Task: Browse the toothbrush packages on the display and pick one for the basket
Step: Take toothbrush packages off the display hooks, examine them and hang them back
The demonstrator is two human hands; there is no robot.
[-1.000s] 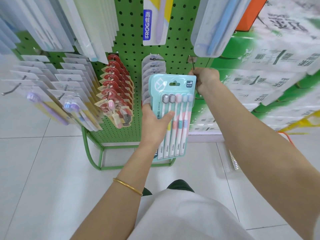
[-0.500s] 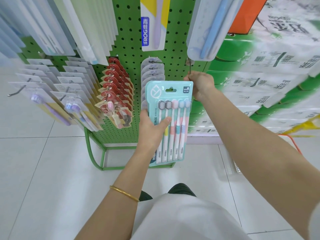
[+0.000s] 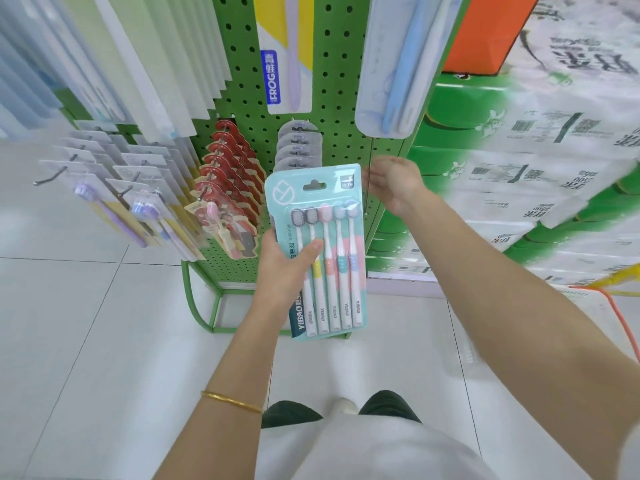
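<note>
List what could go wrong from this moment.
1. The left hand pinches the five-brush pack at one edge only, with the right hand open and off it; the pack could tip or slip.
2. The bare peg juts out beside the right hand and could scratch it.

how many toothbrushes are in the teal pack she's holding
5, side by side in the teal pack held by the left hand, heads up: two grey-bristled at left, pink in the middle, blue next, pale blue-white at right. The thumb covers part of the left handles; none seem hidden.
</note>
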